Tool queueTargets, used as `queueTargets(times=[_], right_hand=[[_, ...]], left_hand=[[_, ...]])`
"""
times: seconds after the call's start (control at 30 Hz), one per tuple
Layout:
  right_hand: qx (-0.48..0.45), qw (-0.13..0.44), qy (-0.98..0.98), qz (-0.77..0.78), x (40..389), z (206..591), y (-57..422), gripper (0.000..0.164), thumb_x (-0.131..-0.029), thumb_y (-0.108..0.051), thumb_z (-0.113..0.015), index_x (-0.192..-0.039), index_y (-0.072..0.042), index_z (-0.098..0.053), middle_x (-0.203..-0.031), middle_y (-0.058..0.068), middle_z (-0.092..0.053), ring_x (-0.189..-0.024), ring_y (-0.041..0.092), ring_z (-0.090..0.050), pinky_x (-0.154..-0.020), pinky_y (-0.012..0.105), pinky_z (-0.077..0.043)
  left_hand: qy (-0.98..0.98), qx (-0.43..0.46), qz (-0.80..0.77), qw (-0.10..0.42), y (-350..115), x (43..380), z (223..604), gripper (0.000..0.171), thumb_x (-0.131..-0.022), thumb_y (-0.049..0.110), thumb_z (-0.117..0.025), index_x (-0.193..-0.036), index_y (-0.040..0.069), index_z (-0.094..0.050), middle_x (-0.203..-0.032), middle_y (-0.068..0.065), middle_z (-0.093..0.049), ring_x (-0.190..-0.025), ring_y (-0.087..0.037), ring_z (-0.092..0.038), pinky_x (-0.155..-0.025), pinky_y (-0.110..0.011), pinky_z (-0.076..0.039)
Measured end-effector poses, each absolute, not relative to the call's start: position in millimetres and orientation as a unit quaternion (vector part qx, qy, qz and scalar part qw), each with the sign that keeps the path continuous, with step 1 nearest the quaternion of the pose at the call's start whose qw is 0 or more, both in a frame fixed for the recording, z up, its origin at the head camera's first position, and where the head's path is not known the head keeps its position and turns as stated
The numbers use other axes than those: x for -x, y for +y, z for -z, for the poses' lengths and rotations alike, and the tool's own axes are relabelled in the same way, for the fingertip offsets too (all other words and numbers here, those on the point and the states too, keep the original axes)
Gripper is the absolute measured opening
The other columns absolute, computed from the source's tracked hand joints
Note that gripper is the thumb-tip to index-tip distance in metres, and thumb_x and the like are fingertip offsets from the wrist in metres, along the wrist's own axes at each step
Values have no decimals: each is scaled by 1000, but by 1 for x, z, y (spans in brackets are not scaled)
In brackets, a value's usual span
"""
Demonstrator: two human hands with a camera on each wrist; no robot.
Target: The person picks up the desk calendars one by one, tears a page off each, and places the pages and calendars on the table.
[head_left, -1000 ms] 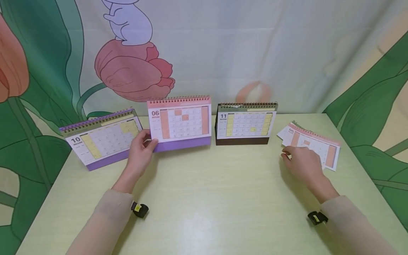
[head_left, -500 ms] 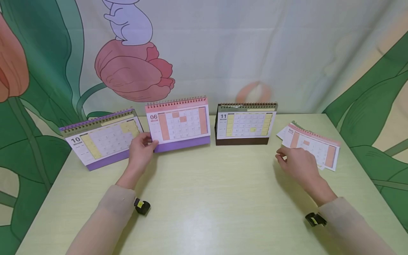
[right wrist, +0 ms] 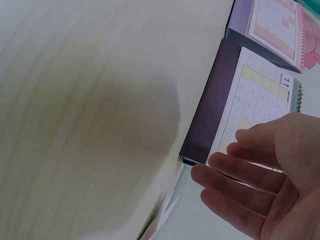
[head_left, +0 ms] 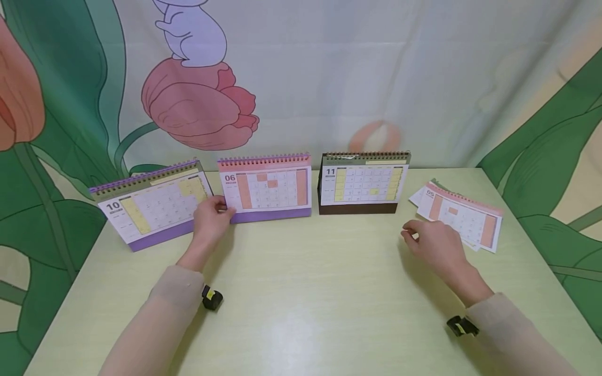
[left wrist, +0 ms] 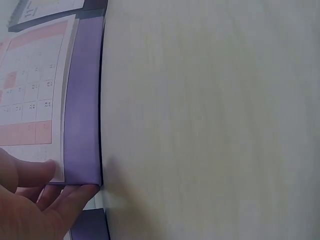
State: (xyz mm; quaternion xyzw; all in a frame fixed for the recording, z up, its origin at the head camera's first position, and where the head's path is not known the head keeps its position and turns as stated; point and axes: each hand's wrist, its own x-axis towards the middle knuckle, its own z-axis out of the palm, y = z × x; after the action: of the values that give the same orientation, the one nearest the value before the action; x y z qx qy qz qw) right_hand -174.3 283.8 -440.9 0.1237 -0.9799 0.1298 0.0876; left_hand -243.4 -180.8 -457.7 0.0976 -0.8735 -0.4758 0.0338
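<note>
Room is given by a broad stretch of tabletop between the sleeves, and its left and right edges are seen to slant inward toward the back. The right hand is held near the front left of the loose sheets, 05 being printed on the top one; it is shifted farther left of them than a second ago, with its fingers loosely bent and nothing gripped. The calendar marked 06, raised and tilted in the earlier frames, is now lowered and set level along the tabletop. Its lower left corner is pinched by the left hand, so the calendar is placed directly to the right of that hand. The calendar marked 10 is stood at an angle on the left, the calendar marked 11 is stood just beside 06 on the right, and a printed curtain is hung behind
</note>
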Motion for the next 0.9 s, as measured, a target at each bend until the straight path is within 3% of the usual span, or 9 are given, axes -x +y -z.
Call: queueTargets(times=[0.33,0.67,0.9], right_hand=[[-131,94,-978,-136,175,443,280,14,-94,-14,-71,-100,-4,-78,-84,9,-76,-60,19,-64,-49,36,-48],[-132,97,-976,-141,173,442,275,12,-94,-13,-72,-99,-4,-79,-85,9,-76,-64,20,-67,-53,37,-50],[-140,107,-975,-138,174,445,275,10,-93,-12,-73,-97,-5,-79,-84,8,-76,-65,20,-66,-56,38,-51]], left_hand=[[-884,-83,460,21,-183,244,458,28,-98,6,-66,-120,-11,-64,-113,-23,-65,-97,-30,-60,-78,-33,-50],[-881,-39,472,-21,-193,236,454,38,-99,7,-65,-131,-11,-57,-120,-25,-62,-108,-35,-60,-90,-40,-52],[-868,-24,495,-27,-203,230,450,43,-95,4,-71,-133,-9,-56,-122,-23,-62,-109,-33,-63,-88,-31,-53]])
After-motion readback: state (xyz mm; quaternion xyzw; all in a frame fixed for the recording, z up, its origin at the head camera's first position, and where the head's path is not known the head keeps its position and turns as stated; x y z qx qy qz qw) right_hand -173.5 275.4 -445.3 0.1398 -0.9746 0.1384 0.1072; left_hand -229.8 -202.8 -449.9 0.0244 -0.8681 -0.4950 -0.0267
